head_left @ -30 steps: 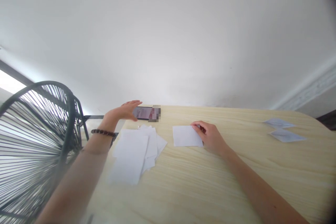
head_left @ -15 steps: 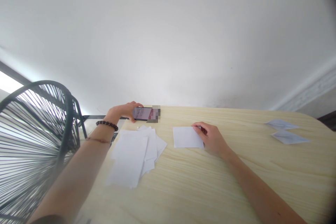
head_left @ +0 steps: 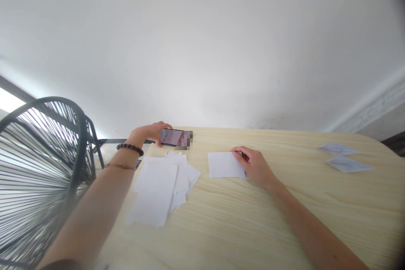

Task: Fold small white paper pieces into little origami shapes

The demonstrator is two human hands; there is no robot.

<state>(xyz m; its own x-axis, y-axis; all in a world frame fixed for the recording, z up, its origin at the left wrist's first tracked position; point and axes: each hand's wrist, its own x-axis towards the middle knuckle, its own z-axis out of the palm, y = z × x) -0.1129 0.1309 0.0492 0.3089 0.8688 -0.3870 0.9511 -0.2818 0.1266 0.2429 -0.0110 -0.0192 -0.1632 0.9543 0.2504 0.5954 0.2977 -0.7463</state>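
Note:
My left hand (head_left: 155,132) is closed round the near end of a smartphone (head_left: 172,137) at the table's back left edge, thumb and fingers on its two long sides. The phone's screen is lit, and its far end is blurred out. In the middle of the table lies a small white sheet of paper (head_left: 224,165). My right hand (head_left: 251,162) pinches its upper right corner between thumb and fingers. A loose pile of white paper sheets (head_left: 158,185) spreads below the phone, under my left forearm's right side.
Two folded paper pieces (head_left: 348,163) lie at the right of the pale wooden table (head_left: 253,223). A dark chair with corded back (head_left: 41,168) stands at the left. Behind the table rises a white wall (head_left: 202,50).
Almost nothing differs. The view has shifted very slightly, while both hands keep their hold on the phone and the paper sheet.

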